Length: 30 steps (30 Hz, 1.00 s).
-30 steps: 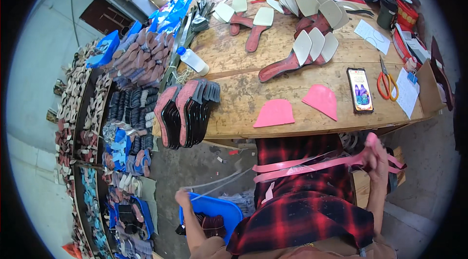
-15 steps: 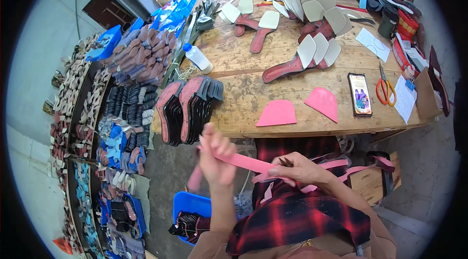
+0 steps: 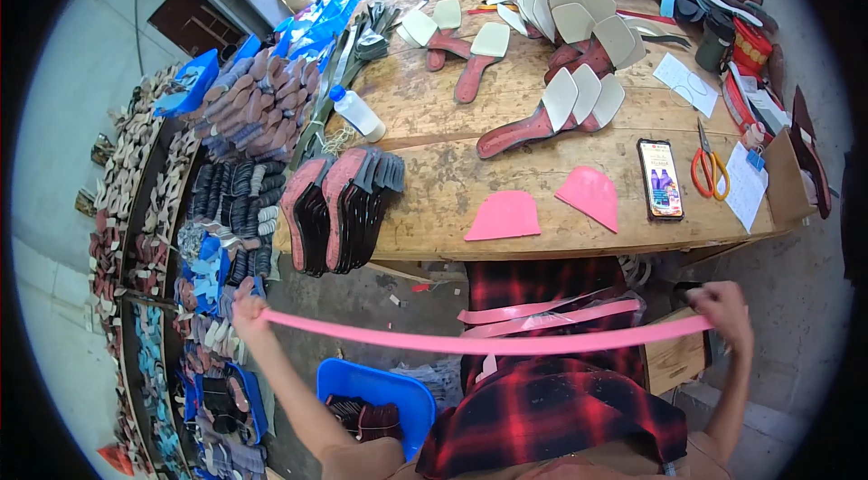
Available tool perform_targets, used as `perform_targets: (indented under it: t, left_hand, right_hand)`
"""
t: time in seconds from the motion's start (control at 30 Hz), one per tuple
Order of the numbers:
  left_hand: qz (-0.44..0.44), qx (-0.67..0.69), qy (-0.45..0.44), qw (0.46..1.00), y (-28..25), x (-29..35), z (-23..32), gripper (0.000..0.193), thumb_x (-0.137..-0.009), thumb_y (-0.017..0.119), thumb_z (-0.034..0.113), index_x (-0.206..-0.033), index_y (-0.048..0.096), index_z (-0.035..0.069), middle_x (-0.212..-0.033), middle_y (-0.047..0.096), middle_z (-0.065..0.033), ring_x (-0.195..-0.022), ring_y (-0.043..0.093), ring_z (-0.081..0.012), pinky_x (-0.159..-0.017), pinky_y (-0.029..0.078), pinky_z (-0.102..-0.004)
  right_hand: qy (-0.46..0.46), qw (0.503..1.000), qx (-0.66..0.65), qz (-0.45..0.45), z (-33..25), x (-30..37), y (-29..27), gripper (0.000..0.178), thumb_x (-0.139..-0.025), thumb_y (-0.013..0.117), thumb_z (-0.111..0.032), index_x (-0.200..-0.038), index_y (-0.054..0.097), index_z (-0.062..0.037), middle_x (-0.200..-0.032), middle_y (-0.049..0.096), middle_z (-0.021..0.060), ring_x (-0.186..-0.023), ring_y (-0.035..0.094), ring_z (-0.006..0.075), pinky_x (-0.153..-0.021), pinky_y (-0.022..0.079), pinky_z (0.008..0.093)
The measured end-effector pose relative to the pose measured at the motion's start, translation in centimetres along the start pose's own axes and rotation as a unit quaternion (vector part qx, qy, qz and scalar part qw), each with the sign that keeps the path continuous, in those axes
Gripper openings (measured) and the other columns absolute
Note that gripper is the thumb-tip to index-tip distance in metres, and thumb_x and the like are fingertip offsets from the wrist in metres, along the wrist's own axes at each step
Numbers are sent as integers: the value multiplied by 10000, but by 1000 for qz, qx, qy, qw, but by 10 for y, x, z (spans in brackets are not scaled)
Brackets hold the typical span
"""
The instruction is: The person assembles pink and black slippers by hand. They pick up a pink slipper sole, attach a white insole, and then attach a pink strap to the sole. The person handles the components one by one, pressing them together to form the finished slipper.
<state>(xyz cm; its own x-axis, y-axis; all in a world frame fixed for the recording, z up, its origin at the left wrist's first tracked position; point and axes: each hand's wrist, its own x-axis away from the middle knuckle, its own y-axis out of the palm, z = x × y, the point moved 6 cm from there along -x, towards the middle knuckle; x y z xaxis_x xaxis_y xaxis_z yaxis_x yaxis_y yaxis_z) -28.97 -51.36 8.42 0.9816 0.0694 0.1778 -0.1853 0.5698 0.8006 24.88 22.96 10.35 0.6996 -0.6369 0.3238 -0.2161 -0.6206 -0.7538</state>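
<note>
A long pink strip (image 3: 488, 344) is stretched across my lap, sagging a little in the middle. Its left end is gripped by my left hand (image 3: 248, 310), held far out past the table's left corner. My right hand (image 3: 723, 310) grips the other end at the right; something dark shows by its fingers, too blurred to name. More pink strips (image 3: 551, 317) lie on the red and black plaid cloth (image 3: 542, 399) over my lap. On the table's near edge are two pink cut pieces (image 3: 503, 215), each with a rounded side.
The wooden table (image 3: 425, 200) holds stacked insoles (image 3: 339, 200), a white bottle (image 3: 362, 114), a phone (image 3: 662, 180), orange-handled scissors (image 3: 708, 168) and insoles with cream pads (image 3: 561, 105). A blue bin (image 3: 411, 394) stands below on the left. Loaded shelves (image 3: 149, 254) line the left wall.
My hands have moved wide apart, left hand to the left and right hand to the right. The pink strip is now drawn out to full length between them.
</note>
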Motion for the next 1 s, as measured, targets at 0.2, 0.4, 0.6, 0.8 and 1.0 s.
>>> perform_targets:
  t: [0.2, 0.4, 0.6, 0.8, 1.0]
  left_hand:
    - [51, -154, 162, 973, -51, -19, 142, 420, -1000, 298, 302, -1223, 498, 8, -593, 377, -6, -452, 389, -150, -399, 342, -352]
    - [-123, -294, -80, 944, 57, 34, -95, 233, -957, 514, 136, -1145, 567, 9, -636, 380, 40, -493, 362, -58, -437, 369, -214]
    - [-449, -627, -48, 634, 238, 273, -372, 269, -983, 540, 276, -1153, 617, 83, -830, 641, -140, -689, 634, -209, -598, 476, -341]
    - [-559, -625, 129, 530, 268, 337, -460, 419, -855, 605, 108, -1268, 528, 103, -985, 672, -181, -865, 657, -385, -704, 518, -484]
    - [-424, -403, -406, 702, 242, 327, -479, 299, -912, 625, 98, -1179, 582, -32, -898, 660, -80, -759, 626, -115, -705, 529, -264]
  right_hand:
    - [179, 928, 139, 295, 219, 49, -64, 324, -901, 626, -296, -835, 664, 19, -714, 631, 175, -664, 609, 291, -633, 457, 407]
    - [91, 958, 229, 147, 173, 74, 86, 235, -868, 632, -247, -927, 725, -39, -848, 673, 217, -839, 650, 394, -729, 497, 475]
    - [-75, 976, -152, 136, -23, -5, 84, 183, -892, 631, -151, -997, 672, -6, -849, 649, 114, -759, 624, 212, -713, 488, 311]
    - [-102, 879, -466, 17, -135, -41, 102, 165, -900, 669, -154, -964, 630, -7, -717, 612, 1, -624, 532, 42, -557, 406, 212]
    - [-80, 865, -494, -35, -115, -64, 108, 225, -973, 563, -257, -986, 612, -37, -677, 541, -32, -587, 453, 41, -532, 355, 208]
